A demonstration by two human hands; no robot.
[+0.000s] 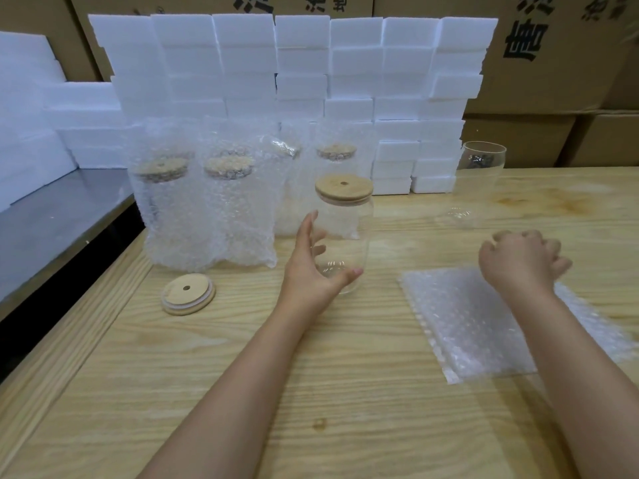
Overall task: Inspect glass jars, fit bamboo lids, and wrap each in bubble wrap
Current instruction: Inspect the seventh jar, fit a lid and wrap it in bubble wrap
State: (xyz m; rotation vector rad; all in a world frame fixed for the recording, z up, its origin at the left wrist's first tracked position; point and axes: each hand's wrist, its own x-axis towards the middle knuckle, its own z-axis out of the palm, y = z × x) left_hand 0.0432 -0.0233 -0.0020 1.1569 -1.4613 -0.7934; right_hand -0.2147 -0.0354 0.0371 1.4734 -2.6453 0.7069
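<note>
The glass jar, bamboo lid fitted, stands mid-table. Your left hand curls round its lower half, thumb in front. Your right hand hovers with fingers curled, holding nothing, above the bubble wrap sheet near the right edge.

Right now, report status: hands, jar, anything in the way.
Left hand grip round lidded clear glass jar. Right hand curled, empty, over flat bubble wrap sheet. Jar unwrapped. Loose round bamboo lid lies left, apart.
</note>
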